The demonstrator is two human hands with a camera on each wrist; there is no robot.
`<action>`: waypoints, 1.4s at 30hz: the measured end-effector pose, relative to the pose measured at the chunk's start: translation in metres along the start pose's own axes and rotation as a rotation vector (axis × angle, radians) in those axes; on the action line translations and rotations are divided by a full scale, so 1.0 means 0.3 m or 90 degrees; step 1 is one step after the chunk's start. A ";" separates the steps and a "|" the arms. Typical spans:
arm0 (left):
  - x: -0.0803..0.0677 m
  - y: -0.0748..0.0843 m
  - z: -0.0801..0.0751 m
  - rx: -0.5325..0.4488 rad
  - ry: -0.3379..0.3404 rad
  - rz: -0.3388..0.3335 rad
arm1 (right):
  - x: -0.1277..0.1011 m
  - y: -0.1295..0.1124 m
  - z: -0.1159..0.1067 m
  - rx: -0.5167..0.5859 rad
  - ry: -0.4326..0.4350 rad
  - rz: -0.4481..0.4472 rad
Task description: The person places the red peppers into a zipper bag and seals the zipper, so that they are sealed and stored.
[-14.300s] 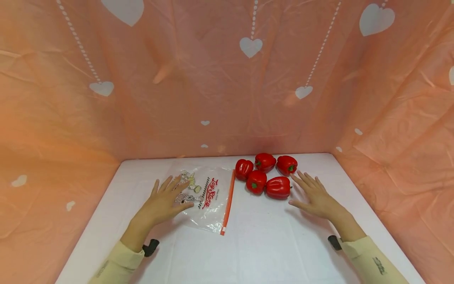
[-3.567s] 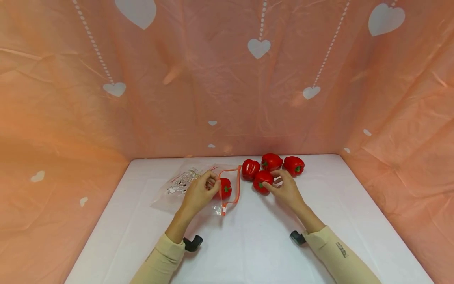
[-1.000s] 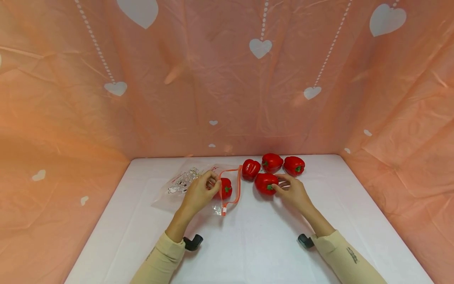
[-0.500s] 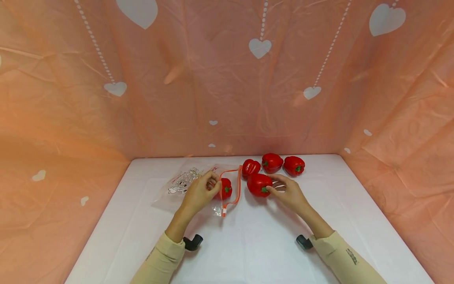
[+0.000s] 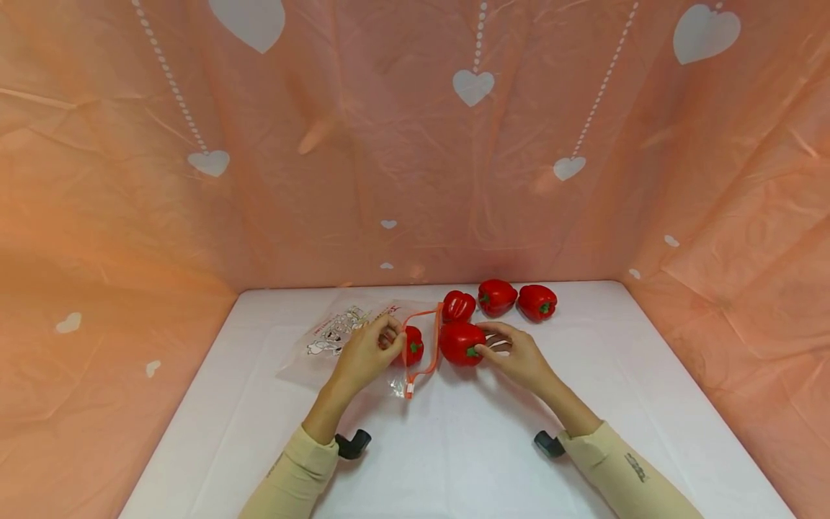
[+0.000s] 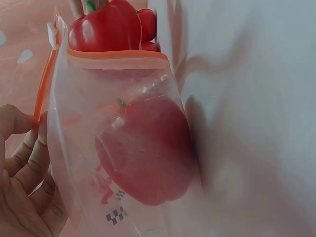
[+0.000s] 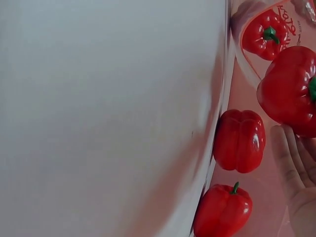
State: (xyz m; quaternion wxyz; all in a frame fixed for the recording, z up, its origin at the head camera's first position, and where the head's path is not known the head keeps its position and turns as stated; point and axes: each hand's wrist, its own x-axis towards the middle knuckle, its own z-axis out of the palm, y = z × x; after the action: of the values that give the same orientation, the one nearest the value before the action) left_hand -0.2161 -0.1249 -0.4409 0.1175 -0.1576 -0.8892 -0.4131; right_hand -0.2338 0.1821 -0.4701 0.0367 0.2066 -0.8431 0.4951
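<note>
1. Pepper in my right hand (image 5: pixel 519 358): a glossy red bell pepper (image 5: pixel 460 343) with a green stem, pinched between my thumb and curled fingertips just above the white table (image 5: pixel 454 447), right at the mouth of the bag.
2. My left hand (image 5: pixel 364 355) pinches the upper lip of the clear zip bag (image 5: pixel 353 339), fingers curled on the plastic beside the orange zipper strip (image 5: pixel 423 344), so the mouth stands open toward the pepper.
3. Inside the bag lies another red pepper (image 5: pixel 412 346); from my left wrist I see it through the plastic (image 6: pixel 145 158), with the held pepper (image 6: pixel 106 27) just past the orange rim.
4. The bag carries a black-and-white cartoon print (image 5: pixel 333 333) and red script lettering. My right wrist view shows a scrap of that red script (image 7: pixel 286 19), but I cannot read it for certain; a small checkered patch (image 6: pixel 117 213) shows in the left wrist view.
5. Three more red peppers sit near the table's far edge, close together: one (image 5: pixel 458 305) just behind the held pepper, one (image 5: pixel 497 296) in the middle, one (image 5: pixel 537 301) farthest right.
6. Pink sheeting with white hearts (image 5: pixel 473 86) hangs on dotted strings around the table.
7. My sleeves are pale yellow; the right one (image 5: pixel 622 468) bears small dark writing too tiny to read.
</note>
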 end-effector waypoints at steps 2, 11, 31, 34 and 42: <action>-0.001 0.000 0.000 -0.001 0.000 -0.001 | 0.004 -0.003 0.009 0.003 -0.004 -0.006; 0.000 0.004 0.001 0.001 -0.004 -0.003 | 0.005 -0.012 0.046 0.022 -0.026 -0.002; -0.002 0.008 0.007 0.011 -0.011 0.010 | 0.005 -0.167 0.073 0.056 -0.074 0.007; -0.003 0.008 0.009 0.011 -0.012 0.003 | 0.006 -0.167 0.079 0.083 -0.085 0.033; -0.006 0.013 0.007 0.013 -0.001 0.008 | 0.047 -0.050 0.134 0.101 -0.088 0.047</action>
State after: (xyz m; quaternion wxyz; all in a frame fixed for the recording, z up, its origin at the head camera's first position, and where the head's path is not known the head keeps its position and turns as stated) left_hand -0.2132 -0.1211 -0.4401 0.1207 -0.1622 -0.8925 -0.4032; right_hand -0.2351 0.1373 -0.4745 -0.0566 0.2111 -0.8089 0.5458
